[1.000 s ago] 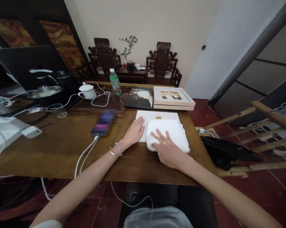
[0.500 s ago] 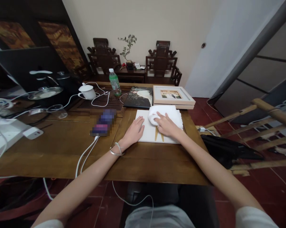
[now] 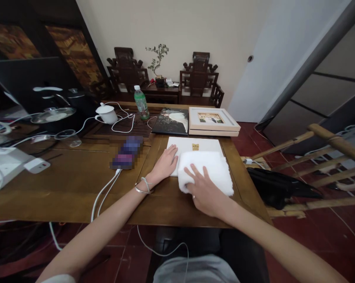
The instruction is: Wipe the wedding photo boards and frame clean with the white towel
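Observation:
A white board or book (image 3: 177,141) with gold marks lies flat on the wooden table. My left hand (image 3: 165,161) rests flat on its left edge, fingers stretched out. My right hand (image 3: 205,190) presses down on a folded white towel (image 3: 221,169), with the thumb tucked at its left side and the fingers over the top. The towel covers the near part of the board and overhangs its front edge. Only a gold mark near the board's far side shows; the rest of the print is hidden under the towel.
Behind the board lie a dark photo panel (image 3: 170,120) and a pale framed photo (image 3: 213,122). To the left are a phone (image 3: 127,152) with a white cable, a green-labelled bottle (image 3: 141,103), a lidded white cup (image 3: 106,114) and a clear plastic cup (image 3: 71,138).
My right hand has drawn the towel toward me, from the board's far part to beyond its front edge. A gold mark at the far side now shows. My left hand stays put.

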The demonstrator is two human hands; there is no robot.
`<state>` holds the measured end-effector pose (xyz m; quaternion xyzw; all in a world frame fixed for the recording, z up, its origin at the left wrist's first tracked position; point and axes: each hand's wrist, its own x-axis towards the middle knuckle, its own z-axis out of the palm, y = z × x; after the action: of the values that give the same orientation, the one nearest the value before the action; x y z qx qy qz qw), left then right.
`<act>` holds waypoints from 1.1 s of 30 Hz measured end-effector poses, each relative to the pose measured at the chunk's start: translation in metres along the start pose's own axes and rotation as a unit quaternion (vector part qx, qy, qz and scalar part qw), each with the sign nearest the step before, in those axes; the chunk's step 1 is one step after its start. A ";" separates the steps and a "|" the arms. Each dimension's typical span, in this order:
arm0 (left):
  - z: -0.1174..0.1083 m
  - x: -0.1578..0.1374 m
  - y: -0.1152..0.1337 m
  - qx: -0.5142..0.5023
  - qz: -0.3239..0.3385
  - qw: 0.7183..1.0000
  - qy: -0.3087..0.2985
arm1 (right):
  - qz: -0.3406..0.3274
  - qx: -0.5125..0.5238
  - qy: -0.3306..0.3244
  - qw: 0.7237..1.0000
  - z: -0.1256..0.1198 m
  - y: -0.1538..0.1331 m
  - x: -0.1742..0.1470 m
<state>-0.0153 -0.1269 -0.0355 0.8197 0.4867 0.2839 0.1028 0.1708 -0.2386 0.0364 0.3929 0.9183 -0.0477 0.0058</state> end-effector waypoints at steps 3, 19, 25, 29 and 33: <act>0.000 0.000 -0.001 0.003 0.001 1.000 0.002 | -0.020 0.038 -0.012 0.999 -0.006 -0.008 -0.012; 0.001 0.000 -0.003 -0.006 0.010 1.000 -0.001 | 0.070 -0.017 0.041 0.997 -0.005 0.071 0.077; 0.000 0.000 -0.001 0.003 0.003 1.000 -0.006 | 0.063 -0.022 0.013 0.998 0.004 0.028 0.044; 0.000 0.000 0.000 0.009 0.000 1.000 -0.006 | 0.027 0.000 -0.025 0.999 -0.005 -0.004 0.007; 0.000 0.000 -0.001 0.011 0.004 1.000 -0.003 | -0.021 0.026 -0.053 0.998 -0.017 -0.018 -0.013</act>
<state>-0.0158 -0.1261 -0.0362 0.8238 0.4860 0.2762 0.0942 0.1670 -0.2583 0.0556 0.3708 0.9231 -0.0925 0.0432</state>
